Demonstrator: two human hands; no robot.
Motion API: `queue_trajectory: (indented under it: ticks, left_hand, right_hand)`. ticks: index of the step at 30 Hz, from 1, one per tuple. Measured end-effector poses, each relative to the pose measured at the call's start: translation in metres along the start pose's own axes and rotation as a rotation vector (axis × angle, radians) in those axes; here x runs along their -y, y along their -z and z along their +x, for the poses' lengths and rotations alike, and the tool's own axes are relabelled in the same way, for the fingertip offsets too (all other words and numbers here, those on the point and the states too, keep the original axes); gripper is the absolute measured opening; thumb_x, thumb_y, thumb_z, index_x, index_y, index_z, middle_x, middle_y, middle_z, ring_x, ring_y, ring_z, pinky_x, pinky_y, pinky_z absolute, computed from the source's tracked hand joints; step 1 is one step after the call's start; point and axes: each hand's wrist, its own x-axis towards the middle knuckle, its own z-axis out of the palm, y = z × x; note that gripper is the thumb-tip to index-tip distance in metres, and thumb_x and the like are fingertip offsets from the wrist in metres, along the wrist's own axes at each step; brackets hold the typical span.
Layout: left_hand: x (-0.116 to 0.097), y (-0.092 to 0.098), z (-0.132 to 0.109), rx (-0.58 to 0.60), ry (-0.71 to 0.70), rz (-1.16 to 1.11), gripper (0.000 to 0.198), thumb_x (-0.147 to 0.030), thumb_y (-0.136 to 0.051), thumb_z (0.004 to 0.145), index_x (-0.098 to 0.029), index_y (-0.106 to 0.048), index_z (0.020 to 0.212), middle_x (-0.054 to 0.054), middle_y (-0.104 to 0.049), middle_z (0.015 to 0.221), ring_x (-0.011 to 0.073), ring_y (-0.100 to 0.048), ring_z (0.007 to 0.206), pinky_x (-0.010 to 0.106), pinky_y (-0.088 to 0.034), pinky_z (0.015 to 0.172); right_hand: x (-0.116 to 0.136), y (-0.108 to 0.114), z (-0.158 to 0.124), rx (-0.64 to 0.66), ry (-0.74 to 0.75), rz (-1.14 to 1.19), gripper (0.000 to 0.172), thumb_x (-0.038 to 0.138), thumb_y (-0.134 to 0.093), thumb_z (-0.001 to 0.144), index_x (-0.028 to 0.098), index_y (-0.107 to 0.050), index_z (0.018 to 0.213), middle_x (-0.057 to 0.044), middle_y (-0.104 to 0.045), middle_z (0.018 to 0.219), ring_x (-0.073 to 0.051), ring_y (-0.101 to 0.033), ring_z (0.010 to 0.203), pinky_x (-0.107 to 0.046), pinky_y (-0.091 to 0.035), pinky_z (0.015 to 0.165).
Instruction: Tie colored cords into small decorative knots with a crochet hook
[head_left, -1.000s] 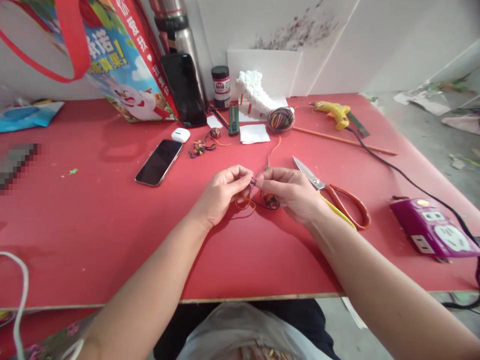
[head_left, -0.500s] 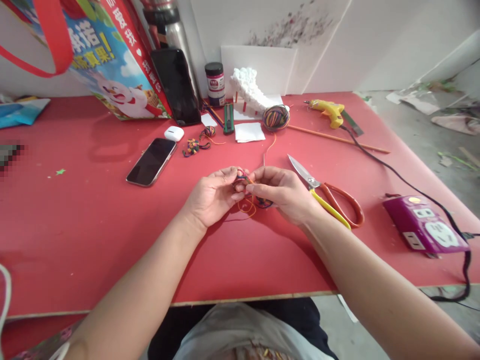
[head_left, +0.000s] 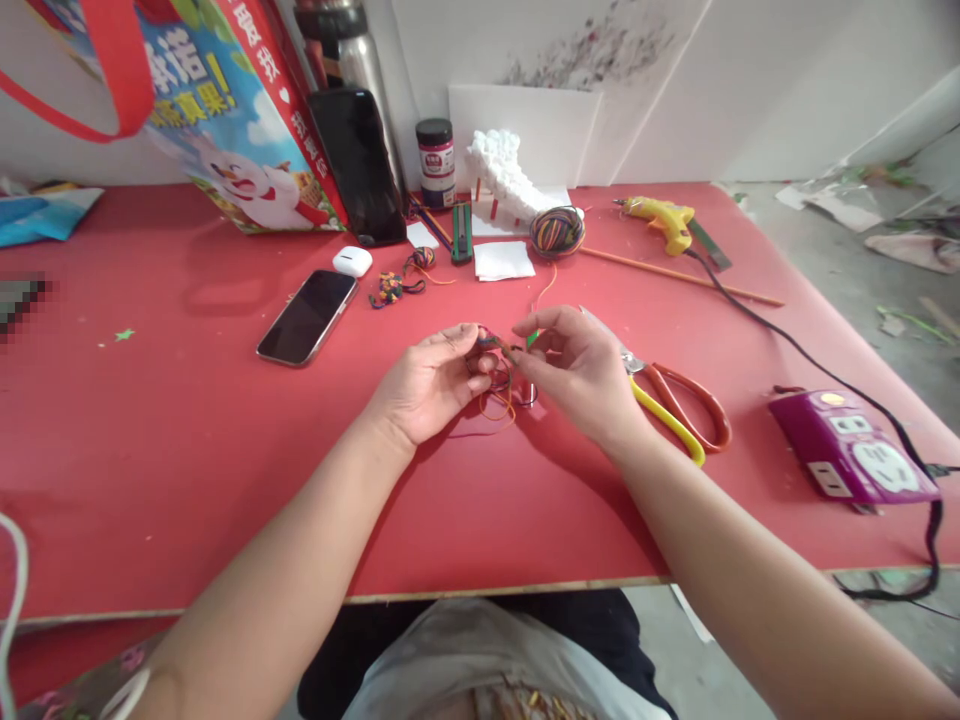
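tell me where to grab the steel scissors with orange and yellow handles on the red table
Take the steel scissors by the orange and yellow handle loops, coming from the right near side. The loops lie flat on the red table, clear of the right hand, while the blades point up-left, partly hidden by that hand, which pinches coloured thread.

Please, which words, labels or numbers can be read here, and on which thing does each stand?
"真果!": yellow, on the bag front; the characters before it are partly cut off.
"要我": white, on the bag's red side strip; the rest is unclear.
Jar label: too small to read.
Thread, phone, scissors: no text.
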Motion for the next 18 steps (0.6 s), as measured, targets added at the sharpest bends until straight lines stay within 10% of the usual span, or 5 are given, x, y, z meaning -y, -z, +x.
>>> queue_trajectory:
  ticks: [18]
  left_hand:
    - [-0.0007,-0.0052,-0.0014,0.057,-0.057,0.135,0.018,-0.021,-0.089,0.079,-0.01,-0.074,0.077,0.003,-0.063,0.077,0.0083,-0.054,0.066,0.02,-0.042,0.055]
  right_hand:
    - [0.0094,-0.0025,-0.0075,0.097,-0.005,-0.018,0.017,0.036,-0.069,0.086,0.019,-0.071,0.082,-0.002,-0.069,0.069,-0.015,-0.062,0.059,-0.028,-0.048,0.054]
